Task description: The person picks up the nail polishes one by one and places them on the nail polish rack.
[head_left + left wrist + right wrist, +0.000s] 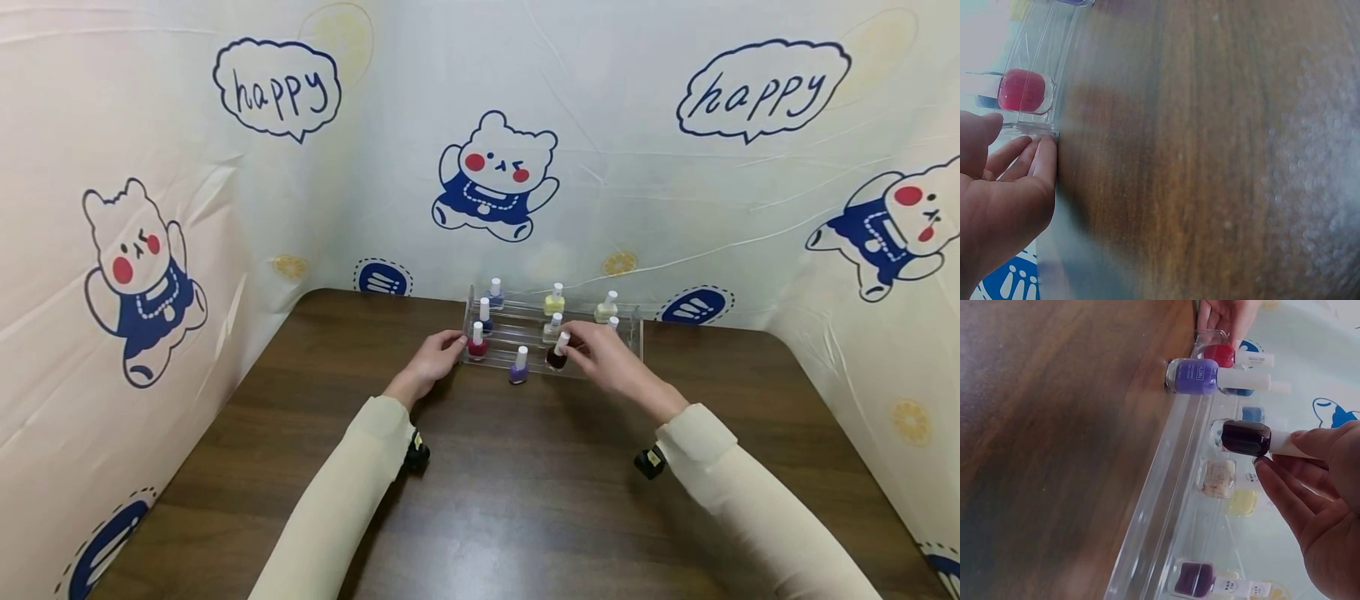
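Seen from the head, the left hand point(431, 360) steadies the clear rack point(633, 333) at its nine-o'clock end, fingers point(1038, 159) straight against it at the wrist, while the right hand point(1325, 506) pinches the dark bottle point(1246, 438) by its cap on the front tier.

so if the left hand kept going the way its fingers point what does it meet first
Probably the clear rack: the left hand already touches its near corner, with the red bottle just behind it.
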The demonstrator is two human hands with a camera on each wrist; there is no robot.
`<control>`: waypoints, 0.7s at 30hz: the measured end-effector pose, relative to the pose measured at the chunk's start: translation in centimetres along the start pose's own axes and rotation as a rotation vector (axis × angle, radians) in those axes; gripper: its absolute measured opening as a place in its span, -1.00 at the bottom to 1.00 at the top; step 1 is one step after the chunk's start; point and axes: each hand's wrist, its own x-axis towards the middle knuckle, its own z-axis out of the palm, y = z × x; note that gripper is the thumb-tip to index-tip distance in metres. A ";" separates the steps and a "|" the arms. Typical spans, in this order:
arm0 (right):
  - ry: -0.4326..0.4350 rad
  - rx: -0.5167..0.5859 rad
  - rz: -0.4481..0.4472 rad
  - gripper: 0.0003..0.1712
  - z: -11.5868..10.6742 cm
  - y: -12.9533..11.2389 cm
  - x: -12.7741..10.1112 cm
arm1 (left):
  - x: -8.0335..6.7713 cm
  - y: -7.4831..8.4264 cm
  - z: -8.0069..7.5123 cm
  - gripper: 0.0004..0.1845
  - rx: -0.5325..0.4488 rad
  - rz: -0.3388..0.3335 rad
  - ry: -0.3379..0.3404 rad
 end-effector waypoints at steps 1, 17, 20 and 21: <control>-0.001 -0.003 0.004 -0.70 0.0 0.0 0.1 | 0.0 0.0 0.0 -0.49 0.001 -0.001 0.000; 0.047 -0.094 0.008 -0.68 0.8 1.2 1.1 | -0.1 -0.1 -0.1 -0.49 -0.001 0.009 -0.002; 0.048 -0.101 0.014 -0.66 1.1 1.6 1.2 | -0.1 -0.1 -0.1 -0.48 0.004 0.008 -0.003; 0.047 -0.100 0.017 -0.65 1.2 1.7 1.2 | -0.1 -0.1 -0.1 -0.49 0.005 0.007 -0.002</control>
